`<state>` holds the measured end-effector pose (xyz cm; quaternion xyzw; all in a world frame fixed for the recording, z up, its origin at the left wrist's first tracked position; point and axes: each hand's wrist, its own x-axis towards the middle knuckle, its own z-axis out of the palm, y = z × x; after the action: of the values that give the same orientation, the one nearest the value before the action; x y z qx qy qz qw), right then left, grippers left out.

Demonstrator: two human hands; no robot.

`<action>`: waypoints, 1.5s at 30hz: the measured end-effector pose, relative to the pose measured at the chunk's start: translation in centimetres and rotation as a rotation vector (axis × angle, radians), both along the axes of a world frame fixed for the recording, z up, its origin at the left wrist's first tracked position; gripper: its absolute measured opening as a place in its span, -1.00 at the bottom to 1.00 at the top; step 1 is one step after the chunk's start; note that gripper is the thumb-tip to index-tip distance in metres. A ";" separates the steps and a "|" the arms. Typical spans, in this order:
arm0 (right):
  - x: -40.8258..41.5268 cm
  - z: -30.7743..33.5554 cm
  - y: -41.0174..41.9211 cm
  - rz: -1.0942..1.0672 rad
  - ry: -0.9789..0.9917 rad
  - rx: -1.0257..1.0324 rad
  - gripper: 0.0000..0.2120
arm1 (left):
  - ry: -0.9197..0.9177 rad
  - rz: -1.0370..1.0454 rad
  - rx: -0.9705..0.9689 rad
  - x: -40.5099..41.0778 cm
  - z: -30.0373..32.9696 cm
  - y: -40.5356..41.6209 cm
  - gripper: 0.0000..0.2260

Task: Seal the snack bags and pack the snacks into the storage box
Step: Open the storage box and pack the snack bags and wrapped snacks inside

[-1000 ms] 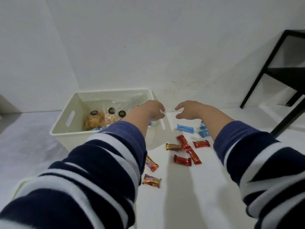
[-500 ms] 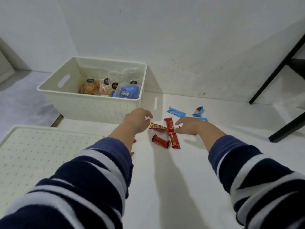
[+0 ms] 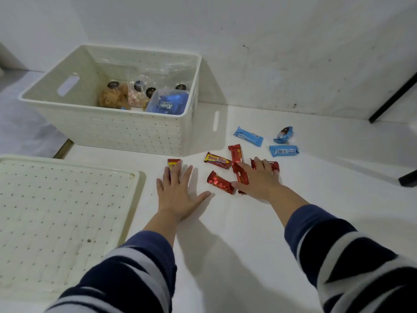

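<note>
Your left hand (image 3: 178,195) is lying flat on the table (image 3: 225,256), its fingers covering one snack bar (image 3: 173,164). Your right hand (image 3: 259,180) is resting on a cluster of bars (image 3: 237,168) to its right. Behind that cluster, three more packets (image 3: 268,141) are lying. The storage box (image 3: 117,129) is standing behind your left hand, with snack bags (image 3: 126,96) inside. The lid (image 3: 61,211) is lying at your left.

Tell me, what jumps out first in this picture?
Two bare hands in striped sleeves lie flat on the white table, the left hand over one red snack bar and the right hand on a cluster of red bars. Three blue snack packs lie just beyond. A cream storage box at the back left already holds bagged snacks, and its lid lies flat at the near left.
</note>
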<state>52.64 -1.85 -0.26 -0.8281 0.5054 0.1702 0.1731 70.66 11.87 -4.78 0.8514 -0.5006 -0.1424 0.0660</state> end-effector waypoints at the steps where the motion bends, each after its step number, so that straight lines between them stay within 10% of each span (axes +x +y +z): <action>1: -0.1 -0.3 -0.1 0.008 -0.008 -0.015 -0.27 | -0.008 -0.022 -0.016 -0.4 -0.1 -0.6 -0.11; 23: -2.4 -1.8 -12.5 -0.223 -0.159 -0.097 -0.46 | -0.089 -0.405 -0.137 -3.6 -1.1 -11.6 -0.27; 40: -2.9 -2.9 -6.3 -0.030 -0.083 -0.002 0.06 | -0.108 -0.246 -0.403 -3.9 -2.2 -10.9 -0.62; 45: -3.0 -4.7 -3.6 0.021 -0.125 -0.329 -0.20 | -0.089 -0.212 -0.493 -4.0 -2.9 -9.5 -0.67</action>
<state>49.62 -5.41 -4.93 -0.8594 0.5060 0.0352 0.0647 66.65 2.32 -7.64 0.7577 -0.6090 0.0153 0.2340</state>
